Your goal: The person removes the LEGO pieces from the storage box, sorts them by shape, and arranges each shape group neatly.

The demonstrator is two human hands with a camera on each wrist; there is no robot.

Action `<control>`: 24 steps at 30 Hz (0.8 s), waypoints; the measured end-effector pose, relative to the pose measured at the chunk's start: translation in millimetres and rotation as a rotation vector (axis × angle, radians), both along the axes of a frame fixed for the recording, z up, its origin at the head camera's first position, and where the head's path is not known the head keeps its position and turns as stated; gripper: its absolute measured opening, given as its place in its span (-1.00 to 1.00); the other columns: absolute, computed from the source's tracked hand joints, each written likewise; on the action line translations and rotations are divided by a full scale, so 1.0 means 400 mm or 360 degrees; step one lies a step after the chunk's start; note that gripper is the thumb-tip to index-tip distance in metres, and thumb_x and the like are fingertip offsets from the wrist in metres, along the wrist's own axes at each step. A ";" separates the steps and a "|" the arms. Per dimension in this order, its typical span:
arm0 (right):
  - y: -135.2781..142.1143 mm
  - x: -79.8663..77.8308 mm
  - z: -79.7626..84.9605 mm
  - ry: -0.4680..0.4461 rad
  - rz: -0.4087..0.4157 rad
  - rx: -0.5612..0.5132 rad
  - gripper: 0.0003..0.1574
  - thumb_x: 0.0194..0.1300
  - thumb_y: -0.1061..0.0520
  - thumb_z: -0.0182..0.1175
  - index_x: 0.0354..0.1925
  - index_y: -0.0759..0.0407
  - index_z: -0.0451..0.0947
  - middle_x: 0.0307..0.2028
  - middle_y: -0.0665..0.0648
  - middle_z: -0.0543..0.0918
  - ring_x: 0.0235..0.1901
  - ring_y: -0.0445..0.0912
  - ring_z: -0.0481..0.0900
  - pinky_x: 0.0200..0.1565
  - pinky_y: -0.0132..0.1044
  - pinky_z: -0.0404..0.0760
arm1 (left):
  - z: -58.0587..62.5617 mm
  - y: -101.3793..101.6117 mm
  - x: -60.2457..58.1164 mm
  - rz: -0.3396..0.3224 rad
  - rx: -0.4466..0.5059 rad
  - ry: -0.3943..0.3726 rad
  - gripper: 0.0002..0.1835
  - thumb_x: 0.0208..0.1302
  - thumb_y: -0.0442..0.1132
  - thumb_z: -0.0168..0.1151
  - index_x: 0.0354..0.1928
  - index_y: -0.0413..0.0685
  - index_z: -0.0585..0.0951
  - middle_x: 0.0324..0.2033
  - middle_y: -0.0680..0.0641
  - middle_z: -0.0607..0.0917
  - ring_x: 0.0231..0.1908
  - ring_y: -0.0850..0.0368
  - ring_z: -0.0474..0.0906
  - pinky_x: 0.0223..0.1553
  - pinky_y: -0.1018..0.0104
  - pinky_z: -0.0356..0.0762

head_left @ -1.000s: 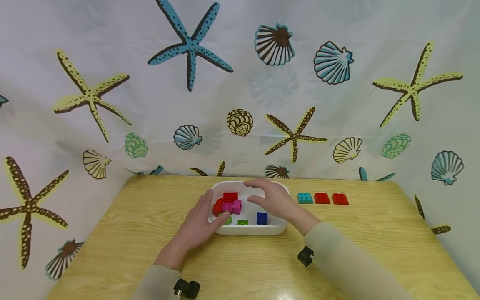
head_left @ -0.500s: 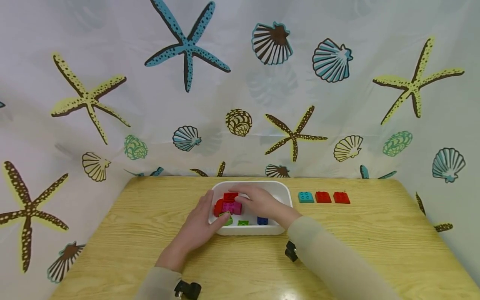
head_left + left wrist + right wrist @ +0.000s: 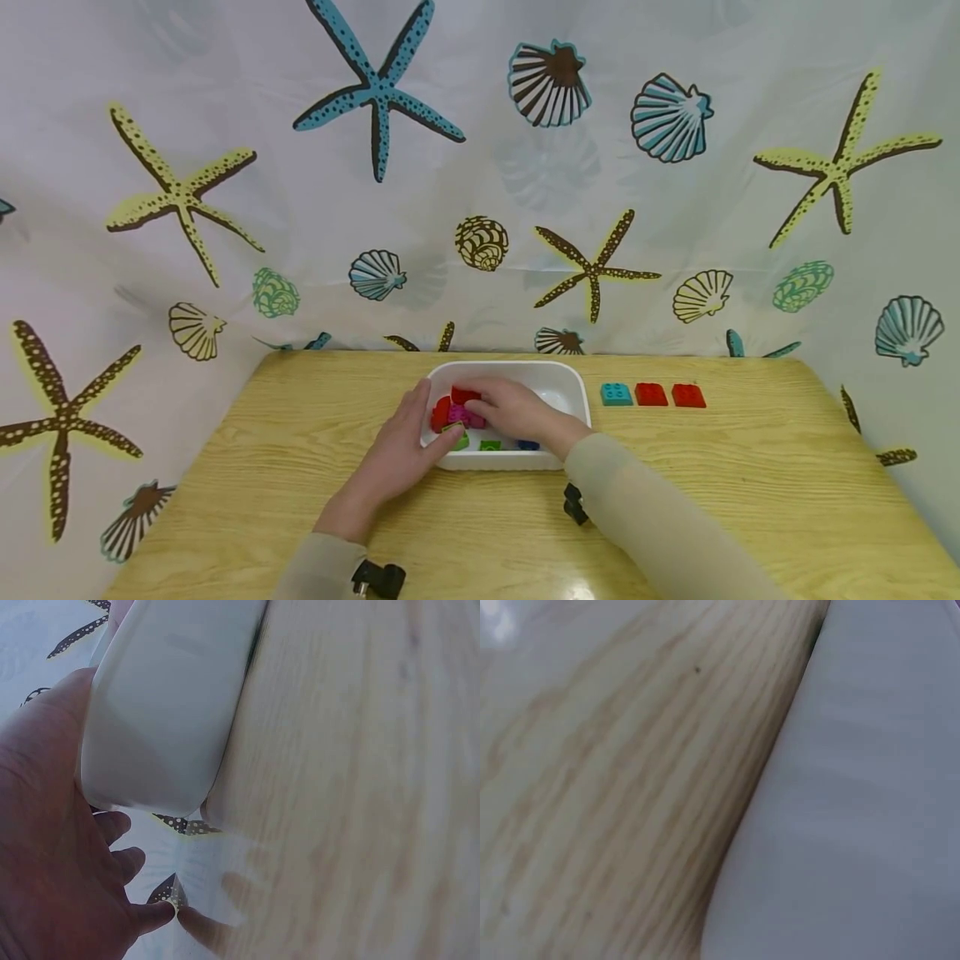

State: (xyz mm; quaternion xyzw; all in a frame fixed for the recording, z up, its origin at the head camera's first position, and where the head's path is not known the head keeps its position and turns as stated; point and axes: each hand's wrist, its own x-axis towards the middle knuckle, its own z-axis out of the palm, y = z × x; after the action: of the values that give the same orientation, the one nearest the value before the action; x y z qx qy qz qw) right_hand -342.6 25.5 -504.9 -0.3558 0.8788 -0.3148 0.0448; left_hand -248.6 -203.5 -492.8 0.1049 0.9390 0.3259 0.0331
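Observation:
The white tray (image 3: 525, 460) holds toy building bricks. My left hand (image 3: 401, 446) rests against its left end, fingers extended along the outside and thumb reaching over the near rim. In the left wrist view, the fingertips (image 3: 129, 862) show past the tray's end (image 3: 165, 712). Inside the tray, my right hand (image 3: 517, 410) pinches a red brick (image 3: 462, 397) between thumb and fingers. Beside that brick lie another red piece (image 3: 441, 413), magenta bricks (image 3: 458, 416), and a green brick (image 3: 460, 440) near the left thumb. The right wrist view shows only the tray wall (image 3: 840, 810) and tabletop.
A second green brick (image 3: 490, 446) and a blue brick (image 3: 528, 445) lie along the tray's near side. To the tray's right, a turquoise brick (image 3: 617, 395) and two red bricks (image 3: 651, 395) stand in a row on the wooden table (image 3: 712, 467). Patterned fabric (image 3: 480, 167) hangs behind.
My right hand has moved left and down into the tray, and its fingers have closed on the red brick, which now sits at a different angle. The left hand stays in place.

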 end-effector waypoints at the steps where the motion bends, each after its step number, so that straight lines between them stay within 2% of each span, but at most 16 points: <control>1: 0.003 0.003 0.005 0.0005 0.0001 0.0006 -0.46 0.73 0.01 0.19 0.54 0.02 0.56 0.42 0.04 0.66 0.46 -0.02 0.54 0.52 -0.01 0.44 | 0.000 0.001 0.000 0.0002 -0.0001 0.0000 0.23 0.49 0.52 0.15 0.82 -0.04 -0.17 0.77 -0.24 -0.06 0.72 -0.36 -0.14 0.56 -0.51 0.02; 7: 0.026 0.035 0.043 -0.0039 -0.0062 0.0072 -0.44 0.72 -0.01 0.20 0.55 0.07 0.54 0.44 0.13 0.63 0.48 0.04 0.52 0.52 0.01 0.44 | -0.001 0.003 0.000 0.0013 0.0001 0.0001 0.22 0.49 0.48 0.21 0.82 -0.03 -0.15 0.77 -0.23 -0.05 0.72 -0.36 -0.15 0.55 -0.50 0.05; 10: 0.038 0.039 0.039 -0.0062 -0.0110 0.0080 -0.42 0.72 -0.04 0.21 0.56 0.04 0.53 0.45 0.12 0.62 0.47 0.04 0.53 0.50 0.00 0.47 | 0.000 0.003 0.002 0.0022 0.0006 -0.0004 0.22 0.49 0.44 0.23 0.82 -0.03 -0.15 0.77 -0.24 -0.05 0.72 -0.37 -0.14 0.54 -0.51 0.08; 12: 0.041 0.055 0.062 -0.0152 -0.0155 0.0073 -0.39 0.70 -0.01 0.24 0.58 0.05 0.52 0.48 0.13 0.60 0.50 0.06 0.51 0.53 0.03 0.43 | 0.001 0.003 0.003 0.0027 0.0003 -0.0010 0.22 0.49 0.44 0.24 0.82 -0.03 -0.16 0.77 -0.24 -0.05 0.72 -0.37 -0.15 0.54 -0.52 0.08; 14: 0.046 0.058 0.064 -0.0171 -0.0187 0.0080 -0.39 0.69 -0.02 0.26 0.57 0.03 0.52 0.46 0.12 0.61 0.48 0.04 0.53 0.51 0.03 0.46 | 0.001 0.003 0.003 0.0030 -0.0002 -0.0014 0.22 0.50 0.43 0.24 0.82 -0.03 -0.16 0.77 -0.24 -0.05 0.72 -0.37 -0.15 0.54 -0.52 0.08; 15: 0.047 0.051 0.055 -0.0144 -0.0194 0.0092 -0.39 0.68 -0.03 0.27 0.56 0.03 0.54 0.44 0.11 0.64 0.45 0.04 0.56 0.49 0.02 0.49 | 0.001 0.003 0.003 0.0030 -0.0005 -0.0015 0.22 0.50 0.44 0.23 0.82 -0.03 -0.16 0.77 -0.24 -0.05 0.72 -0.36 -0.16 0.54 -0.52 0.08; 21: 0.051 0.055 0.070 -0.0130 -0.0294 0.0139 -0.49 0.71 0.05 0.22 0.50 0.07 0.60 0.31 0.14 0.73 0.33 0.06 0.65 0.45 0.05 0.53 | 0.000 0.005 0.002 0.0032 -0.0001 -0.0021 0.21 0.51 0.40 0.25 0.82 -0.04 -0.17 0.77 -0.24 -0.06 0.73 -0.35 -0.16 0.55 -0.50 0.07; 24: 0.056 0.061 0.085 -0.0148 -0.0316 0.0132 -0.53 0.72 0.12 0.19 0.48 0.10 0.62 0.36 0.18 0.69 0.38 0.09 0.61 0.48 0.07 0.49 | 0.000 0.006 0.002 0.0030 0.0004 -0.0019 0.21 0.51 0.39 0.26 0.82 -0.06 -0.17 0.77 -0.24 -0.05 0.73 -0.35 -0.17 0.55 -0.50 0.05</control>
State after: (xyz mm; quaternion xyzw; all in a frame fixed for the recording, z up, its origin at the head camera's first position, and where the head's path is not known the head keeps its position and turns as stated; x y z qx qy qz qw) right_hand -318.1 48.0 -471.0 -0.2499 0.9190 -0.2971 0.0690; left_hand -247.9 -201.2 -493.0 0.0941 0.9393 0.3280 0.0354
